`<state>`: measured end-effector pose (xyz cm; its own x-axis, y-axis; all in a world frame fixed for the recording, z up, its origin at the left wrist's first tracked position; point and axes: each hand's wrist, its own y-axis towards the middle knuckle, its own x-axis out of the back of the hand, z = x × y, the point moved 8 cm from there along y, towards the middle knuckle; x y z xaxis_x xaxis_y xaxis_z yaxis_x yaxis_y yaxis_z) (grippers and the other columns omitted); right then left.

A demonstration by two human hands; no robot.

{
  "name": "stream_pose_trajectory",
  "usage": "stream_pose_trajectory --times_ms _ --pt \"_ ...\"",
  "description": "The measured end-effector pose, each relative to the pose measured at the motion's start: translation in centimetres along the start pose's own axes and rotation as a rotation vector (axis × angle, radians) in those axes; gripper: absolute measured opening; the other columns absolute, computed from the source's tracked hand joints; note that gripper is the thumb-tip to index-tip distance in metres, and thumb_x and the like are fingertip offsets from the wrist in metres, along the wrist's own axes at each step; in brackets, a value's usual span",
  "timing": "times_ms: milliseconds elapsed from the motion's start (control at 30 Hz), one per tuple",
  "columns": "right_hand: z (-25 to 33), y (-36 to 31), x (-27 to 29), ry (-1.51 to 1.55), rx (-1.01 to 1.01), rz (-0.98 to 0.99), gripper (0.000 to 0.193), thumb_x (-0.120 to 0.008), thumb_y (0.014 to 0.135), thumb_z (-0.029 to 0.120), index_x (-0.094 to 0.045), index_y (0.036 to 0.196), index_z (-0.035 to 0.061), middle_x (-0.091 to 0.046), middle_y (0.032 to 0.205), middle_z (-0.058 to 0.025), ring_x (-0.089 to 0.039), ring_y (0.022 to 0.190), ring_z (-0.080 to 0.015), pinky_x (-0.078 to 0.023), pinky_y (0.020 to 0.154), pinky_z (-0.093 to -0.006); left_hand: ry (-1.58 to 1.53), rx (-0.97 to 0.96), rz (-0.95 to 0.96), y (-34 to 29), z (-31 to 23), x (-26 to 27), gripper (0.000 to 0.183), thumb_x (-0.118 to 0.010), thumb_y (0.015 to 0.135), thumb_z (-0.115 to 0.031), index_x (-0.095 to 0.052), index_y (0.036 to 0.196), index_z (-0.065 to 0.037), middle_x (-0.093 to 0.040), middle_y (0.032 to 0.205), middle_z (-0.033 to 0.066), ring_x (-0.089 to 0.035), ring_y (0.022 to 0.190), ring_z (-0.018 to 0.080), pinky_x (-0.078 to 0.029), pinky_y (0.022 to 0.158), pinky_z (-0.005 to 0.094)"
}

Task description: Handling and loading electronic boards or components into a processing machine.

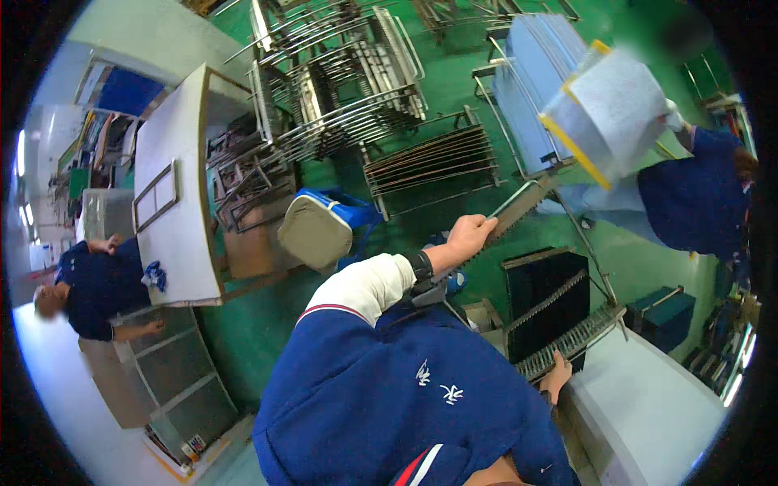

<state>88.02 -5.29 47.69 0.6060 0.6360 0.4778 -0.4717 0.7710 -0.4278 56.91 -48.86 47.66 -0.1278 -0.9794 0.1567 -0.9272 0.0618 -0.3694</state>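
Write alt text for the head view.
A person's left hand holds one toothed rail of a metal rack; the right hand touches a second toothed rail. At right, one co-worker holds a white sheet with yellow edges; at left, another stands beside a white table. Metal racks and a blue chair stand on green floor.

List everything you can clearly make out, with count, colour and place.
toothed metal rack: 1, grey, right of centre
stack of flat panels: 1, light blue, upper right
flat yellow-edged sheet: 1, whitish, upper right
co-workers: 2, navy-topped, left and right
tubular metal racks: several, silvery, top centre
low slatted metal stand: 1, dark, upper centre
padded seat: 1, blue-and-olive, left of centre
flat-topped table: 1, white, left
rectangular frame: 1, brownish, on that table
boxy object: 1, black, lower right
left hand: 1, bare, on upper bar
right hand: 1, bare, on lower bar
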Motion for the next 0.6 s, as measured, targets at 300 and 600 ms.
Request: stream_pose_trajectory --times_ms 300,600 --pt "12.6 0.6 -22.0 -0.069 0.263 0.413 0.022 -0.071 0.079 0.008 -0.055 0.09 -0.0005 -0.055 0.083 -0.0033 -0.05 0.076 -0.0129 -0.041 0.069 -0.0287 -0.162 0.047 -0.523 -2.4 2.5 21.3 0.036 -0.06 0.092 -0.032 -0.063 0.072 -0.003 -0.052 0.063 -0.0047 -0.043 0.058 0.0076 -0.035 0.052 0.0277" --pt "35.8 -10.4 -50.0 0.05 0.695 0.719 0.032 -0.076 0.071 0.012 -0.046 0.079 0.0043 -0.05 0.077 -0.0015 -0.046 0.07 -0.0125 -0.041 0.064 -0.0289 -0.404 -0.207 -0.968 -4.2 -1.9 47.6 0.032 -0.058 0.094 -0.025 -0.057 0.066 -0.011 -0.041 0.061 -0.0097 -0.033 0.056 0.0032 -0.026 0.05 0.0224"
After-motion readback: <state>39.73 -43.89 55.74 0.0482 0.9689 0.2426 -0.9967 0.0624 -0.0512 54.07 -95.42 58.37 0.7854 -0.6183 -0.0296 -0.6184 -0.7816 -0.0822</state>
